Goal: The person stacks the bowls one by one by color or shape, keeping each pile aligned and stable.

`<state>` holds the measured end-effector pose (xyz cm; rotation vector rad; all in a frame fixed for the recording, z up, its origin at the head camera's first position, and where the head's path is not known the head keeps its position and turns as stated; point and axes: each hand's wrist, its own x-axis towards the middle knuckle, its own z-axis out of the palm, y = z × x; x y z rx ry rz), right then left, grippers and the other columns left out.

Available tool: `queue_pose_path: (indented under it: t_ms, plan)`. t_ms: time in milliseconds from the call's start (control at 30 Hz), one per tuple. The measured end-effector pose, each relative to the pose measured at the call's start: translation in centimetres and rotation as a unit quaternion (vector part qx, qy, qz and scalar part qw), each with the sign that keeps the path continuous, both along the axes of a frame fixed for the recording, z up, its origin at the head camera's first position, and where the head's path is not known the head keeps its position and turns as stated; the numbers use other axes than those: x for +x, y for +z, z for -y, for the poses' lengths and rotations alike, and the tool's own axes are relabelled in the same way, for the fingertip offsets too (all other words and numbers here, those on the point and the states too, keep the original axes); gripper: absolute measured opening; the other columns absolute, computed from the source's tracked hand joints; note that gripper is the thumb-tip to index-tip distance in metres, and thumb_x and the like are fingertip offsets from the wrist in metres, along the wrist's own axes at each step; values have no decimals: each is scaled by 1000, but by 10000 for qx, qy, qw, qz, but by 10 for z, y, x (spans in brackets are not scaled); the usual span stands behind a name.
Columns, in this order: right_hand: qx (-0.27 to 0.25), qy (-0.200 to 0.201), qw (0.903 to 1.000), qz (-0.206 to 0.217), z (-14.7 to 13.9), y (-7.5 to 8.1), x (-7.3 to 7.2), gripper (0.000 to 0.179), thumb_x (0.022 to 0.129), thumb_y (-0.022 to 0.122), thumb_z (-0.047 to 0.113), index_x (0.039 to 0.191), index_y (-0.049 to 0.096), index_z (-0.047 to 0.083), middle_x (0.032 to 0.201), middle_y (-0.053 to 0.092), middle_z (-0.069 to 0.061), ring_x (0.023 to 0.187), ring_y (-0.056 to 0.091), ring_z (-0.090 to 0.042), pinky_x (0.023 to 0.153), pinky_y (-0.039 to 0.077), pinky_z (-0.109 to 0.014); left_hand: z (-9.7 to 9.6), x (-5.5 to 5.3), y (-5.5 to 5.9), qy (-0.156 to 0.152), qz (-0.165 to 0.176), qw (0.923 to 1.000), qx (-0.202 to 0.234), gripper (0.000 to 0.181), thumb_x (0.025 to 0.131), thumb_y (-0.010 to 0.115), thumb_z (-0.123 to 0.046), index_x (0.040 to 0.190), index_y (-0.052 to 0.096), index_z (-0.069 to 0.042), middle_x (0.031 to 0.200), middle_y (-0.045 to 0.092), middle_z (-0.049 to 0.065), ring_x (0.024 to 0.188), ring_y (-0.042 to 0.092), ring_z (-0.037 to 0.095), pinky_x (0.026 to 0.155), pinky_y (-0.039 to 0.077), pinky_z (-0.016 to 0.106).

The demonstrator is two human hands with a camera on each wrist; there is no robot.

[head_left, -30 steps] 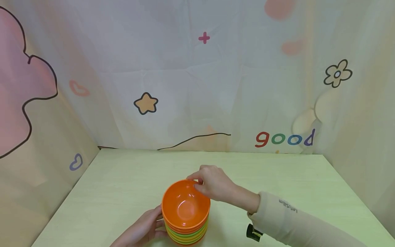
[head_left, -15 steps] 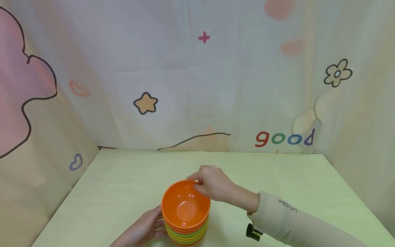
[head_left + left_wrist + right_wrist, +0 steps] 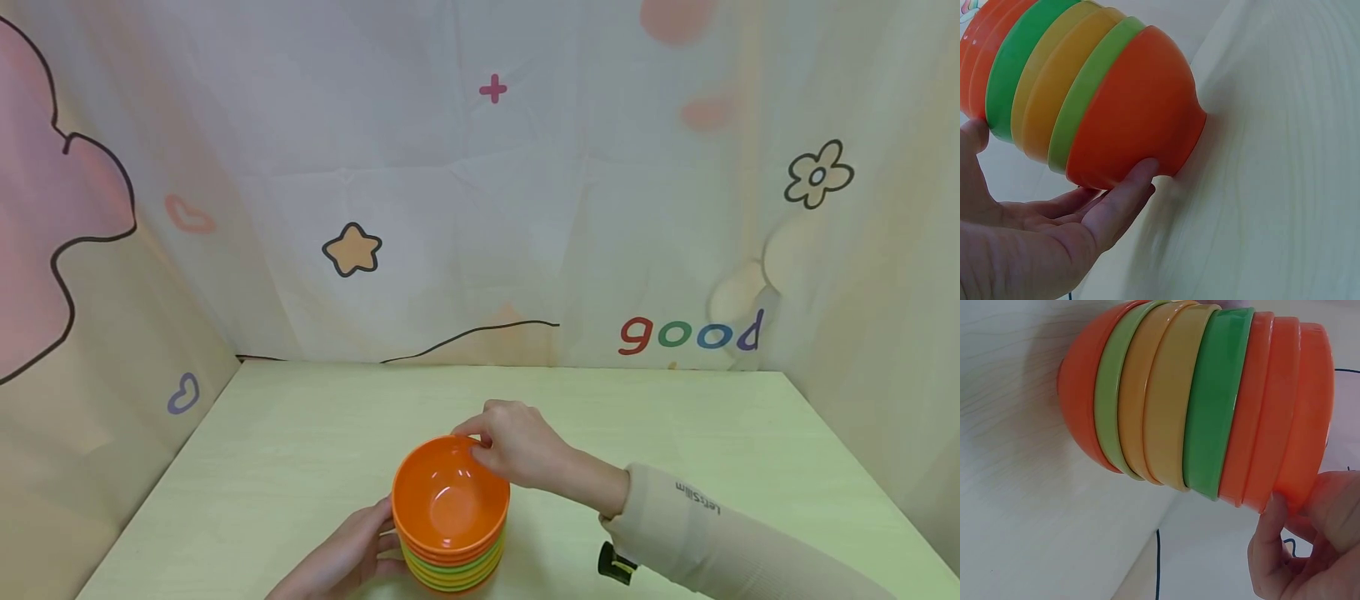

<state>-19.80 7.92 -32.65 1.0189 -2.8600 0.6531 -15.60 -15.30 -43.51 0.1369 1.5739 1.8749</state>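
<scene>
Several nested bowls stand as one stack near the table's front. The top orange bowl has its hollow facing up. Its far right rim is pinched between thumb and fingers of my right hand. Below it, the right wrist view shows more orange bowls, a green bowl, yellowish bowls and a light green bowl. At the base sits another orange bowl. My left hand rests against the stack's left side, fingers stretched along the lowest bowl, thumb touching higher up.
The pale table spreads around the stack. A printed cloth hangs behind it and along both sides. A small black object shows under the right sleeve.
</scene>
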Motion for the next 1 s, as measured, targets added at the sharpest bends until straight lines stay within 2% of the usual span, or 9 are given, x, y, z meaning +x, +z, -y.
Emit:
queue_pose_path:
  t_ms: [367,733,833,1000]
  plan:
    - [-58,-122,9998,110,1,-2,1,20,81,66,7,99,72,14,71,53,4,62,45,-11,49,41,-15,1,-1,-1,-26,-25,10000,5,77,91,37,-59,142,29,-2,135,47,14,110,55,24,89,49,44]
    - [-479,-348,9982,-37,-2,-10,3,18,86,64,18,102,70,15,79,58,4,60,48,-7,51,44,-15,9,-4,-2,165,-408,9990,-42,74,93,38,-54,142,28,1,141,40,17,109,57,23,88,50,43]
    - [-638,-503,9965,-194,-6,-14,3,17,87,61,20,101,70,17,80,59,6,63,49,-6,54,44,-15,11,-7,-1,306,-579,9977,-188,73,94,40,-51,139,30,5,140,40,19,108,57,22,88,50,42]
    - [-828,-635,9938,-383,-15,-22,0,14,88,61,18,98,70,17,80,60,8,68,52,-6,57,45,-16,13,-16,2,543,-807,9927,-711,75,92,43,-52,138,32,6,140,37,23,111,56,24,86,51,40]
